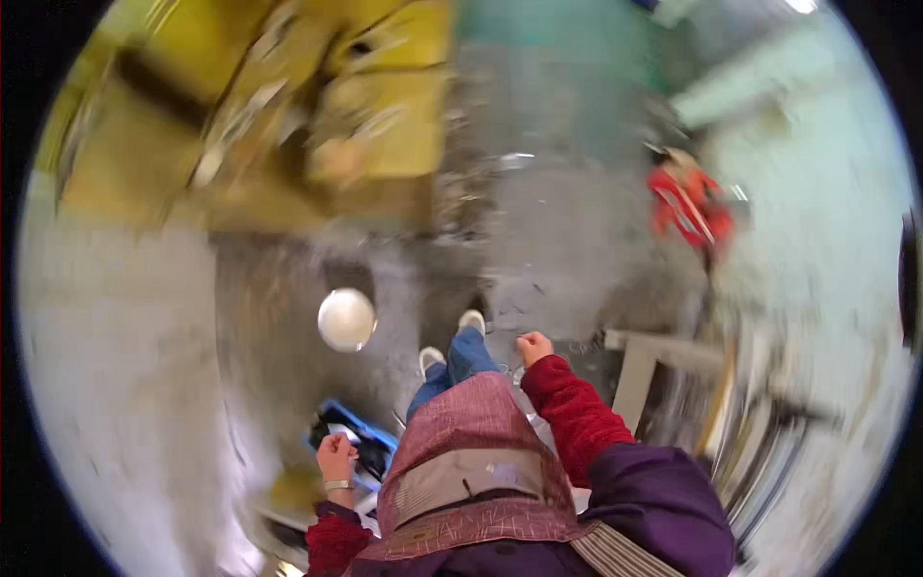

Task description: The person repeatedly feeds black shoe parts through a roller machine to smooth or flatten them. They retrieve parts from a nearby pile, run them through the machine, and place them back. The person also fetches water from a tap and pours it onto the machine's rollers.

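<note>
My left hand (336, 459) is curled, with a band round its wrist, above the edge of a blue crate (377, 438). A small whitish thing shows by its fingertips, too blurred to name. My right hand (535, 348) is closed in front of my body at the end of a dark red fuzzy sleeve (579, 409). Something pale shows just under it, and I cannot make out what its fingers hold, if anything. Between my arms hangs a reddish patterned apron (461, 418). My feet in pale shoes (471, 321) are apart on the grey floor.
A round white container (347, 320) stands on the floor ahead to my left. Beyond it are large yellow panels (385, 115), blurred. A person in red (690, 207) is at the far right, near a pale wall. A grey frame (663, 351) and long bars lie close on my right.
</note>
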A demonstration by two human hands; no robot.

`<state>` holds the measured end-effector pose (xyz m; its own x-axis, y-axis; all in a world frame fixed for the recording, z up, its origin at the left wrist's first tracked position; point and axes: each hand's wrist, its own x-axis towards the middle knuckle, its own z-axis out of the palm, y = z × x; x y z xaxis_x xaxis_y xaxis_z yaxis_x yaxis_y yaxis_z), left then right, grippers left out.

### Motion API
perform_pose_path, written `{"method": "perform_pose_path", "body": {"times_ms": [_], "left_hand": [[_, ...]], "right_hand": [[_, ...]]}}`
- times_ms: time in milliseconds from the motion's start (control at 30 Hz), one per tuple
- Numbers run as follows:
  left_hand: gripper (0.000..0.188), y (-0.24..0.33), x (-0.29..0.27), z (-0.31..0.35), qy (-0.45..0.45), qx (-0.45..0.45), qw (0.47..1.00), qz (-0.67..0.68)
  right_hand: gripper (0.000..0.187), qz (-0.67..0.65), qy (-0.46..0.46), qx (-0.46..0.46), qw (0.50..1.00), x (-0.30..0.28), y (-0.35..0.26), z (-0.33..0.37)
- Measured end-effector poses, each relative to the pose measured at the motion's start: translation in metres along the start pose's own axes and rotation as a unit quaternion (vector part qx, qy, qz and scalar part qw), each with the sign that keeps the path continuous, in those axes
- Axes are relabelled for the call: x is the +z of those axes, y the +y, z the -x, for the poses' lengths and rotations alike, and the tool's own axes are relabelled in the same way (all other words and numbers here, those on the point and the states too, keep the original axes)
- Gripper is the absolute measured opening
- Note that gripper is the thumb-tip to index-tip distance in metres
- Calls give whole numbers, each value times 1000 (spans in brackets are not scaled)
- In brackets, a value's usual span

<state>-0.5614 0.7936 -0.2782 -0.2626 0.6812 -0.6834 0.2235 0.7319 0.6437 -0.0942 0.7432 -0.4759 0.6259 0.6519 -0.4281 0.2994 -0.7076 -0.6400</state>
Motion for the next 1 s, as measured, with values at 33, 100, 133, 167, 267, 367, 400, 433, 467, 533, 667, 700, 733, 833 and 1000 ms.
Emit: {"method": "perform_pose_path", "body": {"times_ms": [33,100,133,167,267,367,400,433,467,533,667,700,733,833,1000], "left_hand": [[9,40,24,-3,-32,39,998,29],[15,120,91,19,-101,62,992,51],[18,146,124,25,-169,90,981,30],[20,165,157,36,-231,112,966,7],[24,195,265,108,-373,160,911,-68],[21,196,383,223,-551,245,784,-146],[21,190,421,264,-585,280,744,-162],[21,183,462,296,-616,313,702,-174],[22,172,503,334,-618,291,711,-167],[23,146,601,318,-579,405,697,-122],[37,177,774,246,-339,639,656,-214],[32,168,797,275,-295,670,655,-185],[29,172,817,277,-376,619,643,-249],[20,184,855,266,-563,398,650,-320],[17,209,838,248,-602,232,673,-360]], "right_hand": [[21,-49,59,18,997,-42,-1,18],[23,-133,180,54,973,-129,6,56],[24,-157,215,78,961,-169,10,76],[25,-180,245,104,947,-204,15,100],[31,-271,316,194,888,-294,11,196],[32,-423,354,307,775,-342,39,284],[29,-448,365,287,764,-342,66,309],[27,-470,375,263,755,-345,79,326],[24,-486,384,241,747,-353,97,344],[16,-460,461,182,736,-388,126,359],[20,-104,568,201,791,-480,190,346],[29,-31,515,285,808,-494,213,348],[28,1,497,334,801,-507,220,342],[30,-90,367,429,820,-516,271,318],[32,-167,446,403,782,-524,262,320]]}}
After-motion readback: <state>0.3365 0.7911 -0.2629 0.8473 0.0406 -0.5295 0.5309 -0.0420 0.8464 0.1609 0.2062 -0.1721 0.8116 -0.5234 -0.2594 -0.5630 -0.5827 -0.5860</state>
